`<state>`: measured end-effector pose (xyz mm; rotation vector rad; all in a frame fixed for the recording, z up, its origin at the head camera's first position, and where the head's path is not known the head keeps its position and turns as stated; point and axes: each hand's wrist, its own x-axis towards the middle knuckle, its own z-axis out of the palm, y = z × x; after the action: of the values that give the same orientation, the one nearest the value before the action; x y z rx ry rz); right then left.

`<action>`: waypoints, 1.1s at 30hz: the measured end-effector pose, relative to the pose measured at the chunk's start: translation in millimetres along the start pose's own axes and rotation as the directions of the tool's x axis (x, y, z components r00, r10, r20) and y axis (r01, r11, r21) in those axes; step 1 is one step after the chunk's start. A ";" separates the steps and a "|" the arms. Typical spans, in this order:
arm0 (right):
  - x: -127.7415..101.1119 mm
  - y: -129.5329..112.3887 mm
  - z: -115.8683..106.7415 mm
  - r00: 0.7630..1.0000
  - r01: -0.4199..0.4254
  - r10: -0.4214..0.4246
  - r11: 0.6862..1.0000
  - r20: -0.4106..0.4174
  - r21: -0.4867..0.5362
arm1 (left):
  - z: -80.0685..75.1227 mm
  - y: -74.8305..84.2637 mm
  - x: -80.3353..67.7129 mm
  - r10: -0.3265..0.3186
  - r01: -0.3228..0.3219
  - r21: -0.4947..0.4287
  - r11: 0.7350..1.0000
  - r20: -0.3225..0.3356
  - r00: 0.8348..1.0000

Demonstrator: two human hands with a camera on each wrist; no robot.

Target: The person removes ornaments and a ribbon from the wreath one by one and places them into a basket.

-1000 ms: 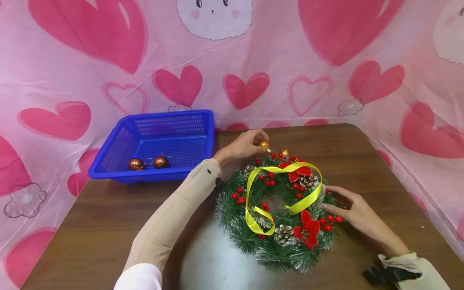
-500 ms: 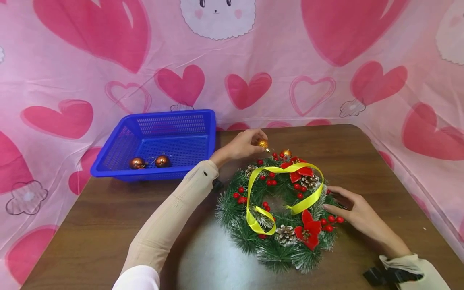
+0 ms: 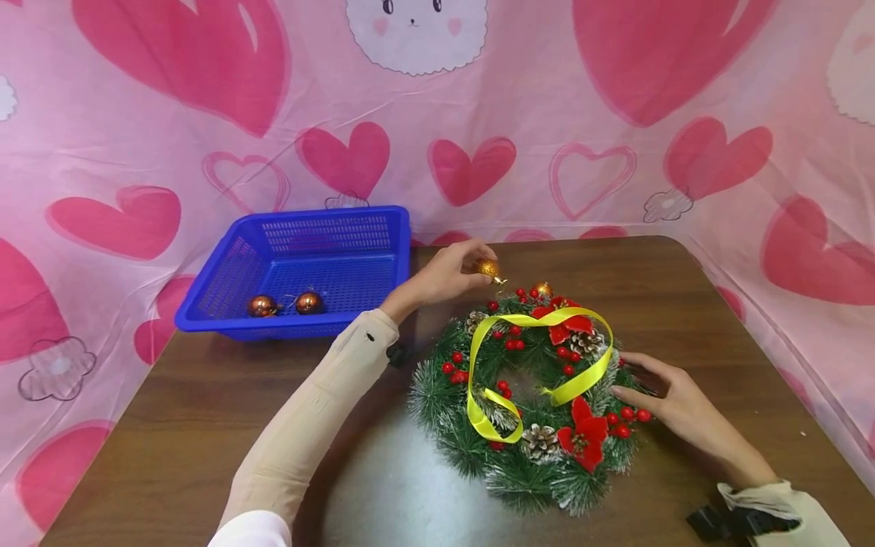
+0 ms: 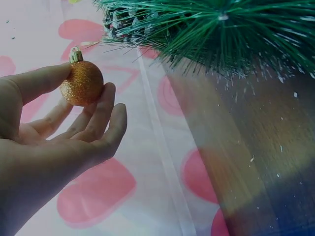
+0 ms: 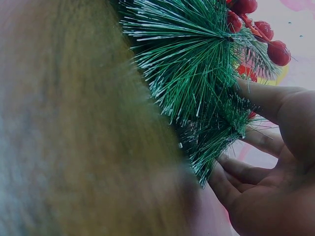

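Observation:
My left hand (image 3: 447, 275) pinches a gold glittery Christmas bauble (image 3: 488, 268) between thumb and fingers, just beyond the wreath's far left edge. In the left wrist view the bauble's gold cap points up, past the thumb. A green frosted Christmas wreath (image 3: 458, 448) lies on the table, trimmed with red berries, pinecones and red flowers (image 3: 583, 434). Loops of yellow ribbon (image 3: 476, 357) lie over it. Another gold bauble (image 3: 543, 289) sits at its far edge. My right hand (image 3: 673, 395) grips the wreath's right side, thumb above and fingers at the outer edge, partly hidden by needles.
A blue plastic basket (image 3: 294, 323) stands at the back left of the wooden table (image 3: 171, 425), with two copper-coloured baubles (image 3: 310, 302) inside. A pink heart-patterned cloth (image 3: 472, 171) hangs right behind the table's far edge.
My left hand has drawn slightly left, away from the wreath, with the gold bauble in its fingers. The right hand stays at the wreath's side. The head view has shifted a little.

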<state>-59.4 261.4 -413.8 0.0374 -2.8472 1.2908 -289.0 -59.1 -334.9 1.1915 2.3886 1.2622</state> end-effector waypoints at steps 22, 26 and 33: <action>0.5 1.8 1.3 1.000 0.014 -0.014 1.000 -0.005 -0.003 | -16.2 1.5 -59.2 0.068 -0.075 -0.028 0.997 -0.202 0.977; 0.1 3.3 0.1 1.000 0.018 -0.018 1.000 -0.012 -0.007 | -18.7 3.9 -67.0 0.064 -0.074 -0.035 0.997 -0.218 0.974; 1.3 3.7 0.8 1.000 0.005 -0.005 1.000 0.001 -0.022 | -23.5 7.5 -78.1 0.068 -0.069 0.002 0.998 -0.243 0.968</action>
<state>-60.8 263.2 -417.1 0.0442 -2.8596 1.2588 -244.9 -127.8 -329.4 1.1885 2.5271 1.5170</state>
